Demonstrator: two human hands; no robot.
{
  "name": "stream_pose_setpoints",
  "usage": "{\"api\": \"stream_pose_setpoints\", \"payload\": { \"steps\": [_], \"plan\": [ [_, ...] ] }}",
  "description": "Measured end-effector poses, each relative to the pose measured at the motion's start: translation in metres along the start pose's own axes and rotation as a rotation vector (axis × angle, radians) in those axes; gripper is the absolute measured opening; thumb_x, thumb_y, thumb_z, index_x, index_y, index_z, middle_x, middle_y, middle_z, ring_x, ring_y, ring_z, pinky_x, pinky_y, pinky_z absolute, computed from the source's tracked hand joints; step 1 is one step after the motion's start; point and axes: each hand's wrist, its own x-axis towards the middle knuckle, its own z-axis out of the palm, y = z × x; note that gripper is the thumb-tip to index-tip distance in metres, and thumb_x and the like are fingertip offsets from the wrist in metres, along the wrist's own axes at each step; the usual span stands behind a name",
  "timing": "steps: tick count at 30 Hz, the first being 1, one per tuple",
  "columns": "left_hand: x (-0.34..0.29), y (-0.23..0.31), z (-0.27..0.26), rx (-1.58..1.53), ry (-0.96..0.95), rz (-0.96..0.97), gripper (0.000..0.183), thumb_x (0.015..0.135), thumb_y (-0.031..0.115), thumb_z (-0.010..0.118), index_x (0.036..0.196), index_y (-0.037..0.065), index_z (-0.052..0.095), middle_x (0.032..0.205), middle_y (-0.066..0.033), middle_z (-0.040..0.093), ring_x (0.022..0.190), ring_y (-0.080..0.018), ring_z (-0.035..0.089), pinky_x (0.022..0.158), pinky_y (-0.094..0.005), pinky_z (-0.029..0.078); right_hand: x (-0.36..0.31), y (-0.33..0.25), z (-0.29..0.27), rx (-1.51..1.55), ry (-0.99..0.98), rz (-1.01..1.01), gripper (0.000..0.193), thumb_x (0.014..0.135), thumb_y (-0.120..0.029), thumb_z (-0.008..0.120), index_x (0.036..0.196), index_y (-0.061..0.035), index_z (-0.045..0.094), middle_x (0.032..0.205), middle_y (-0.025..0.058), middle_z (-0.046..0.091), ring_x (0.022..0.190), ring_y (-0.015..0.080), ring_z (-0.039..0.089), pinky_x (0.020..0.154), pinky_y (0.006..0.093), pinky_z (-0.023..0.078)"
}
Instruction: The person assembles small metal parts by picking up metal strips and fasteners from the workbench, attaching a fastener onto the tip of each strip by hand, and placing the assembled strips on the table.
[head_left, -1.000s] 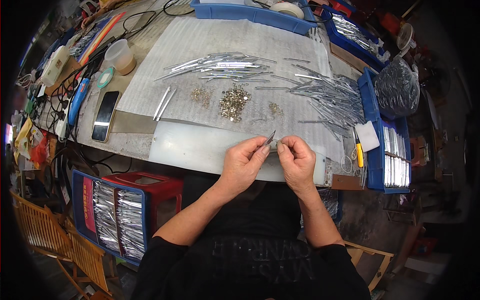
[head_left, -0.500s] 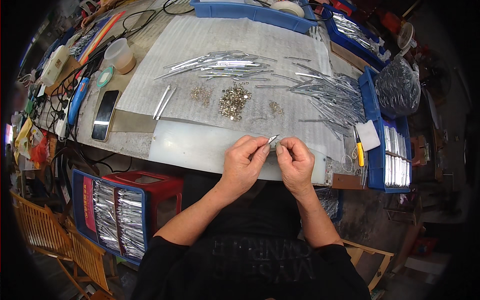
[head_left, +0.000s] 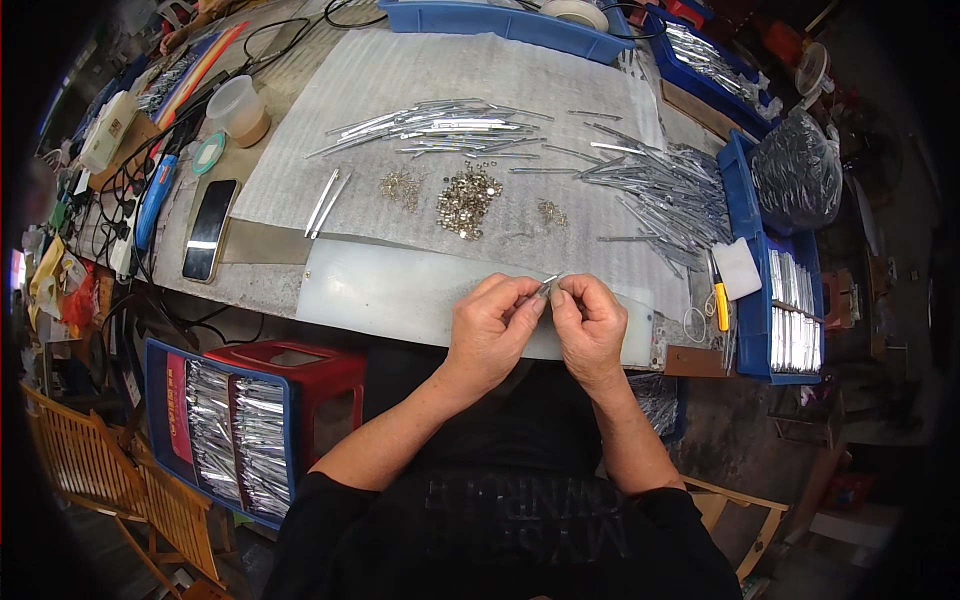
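left hand [head_left: 492, 325] near frame centre, fingers pinching thin metal piece [head_left: 549, 282], right hand [head_left: 592, 330] just beside, fingers pinched narrow, can't tell on what, pale board [head_left: 390, 295] below, small metal bits [head_left: 467, 203] piled upper centre

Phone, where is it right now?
In the head view, the phone lies on the left of the table, just below the round green lid and left of the white sheet.

The camera is worn high on the head and looks down at the table [head_left: 265, 287]. It is near and sees wide.
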Motion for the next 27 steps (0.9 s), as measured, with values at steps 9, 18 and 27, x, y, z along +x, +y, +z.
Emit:
{"api": "stream_pose_setpoints", "payload": {
  "steps": [9,18,27],
  "plan": [
    [-0.001,0.000,0.001,0.069,0.058,0.090,0.009,0.075,0.002,0.059,0.083,-0.001,0.059,0.066,-0.0088,0.052,0.054,-0.0163,0.050,0.048,-0.0264,0.039,-0.003,0.004,0.003,-0.006,-0.014,0.068,0.006,0.076,-0.003,0.058,0.077,0.0018,0.055,0.068,0.0057,0.057,0.056,0.0080,0.050,0.049,0.0221,0.041],
    [-0.001,0.001,0.001,0.104,0.079,0.127,0.008,0.074,0.000,0.059,0.082,-0.002,0.059,0.065,-0.0095,0.052,0.053,-0.0186,0.050,0.048,-0.0281,0.039,-0.003,0.012,0.004,0.366,-0.068,0.270,0.012,0.082,-0.009,0.058,0.084,0.0027,0.056,0.073,-0.0001,0.056,0.065,0.0033,0.047,0.057,0.0178,0.041],
    [0.000,0.003,0.001,0.164,0.101,0.207,0.007,0.074,0.000,0.058,0.081,-0.001,0.059,0.064,-0.0100,0.051,0.054,-0.0203,0.050,0.048,-0.0295,0.040,0.005,0.008,0.000,0.505,-0.123,0.338,0.008,0.082,-0.007,0.056,0.080,0.0008,0.054,0.071,-0.0022,0.053,0.065,0.0032,0.045,0.057,0.0174,0.039]
  ]
}}
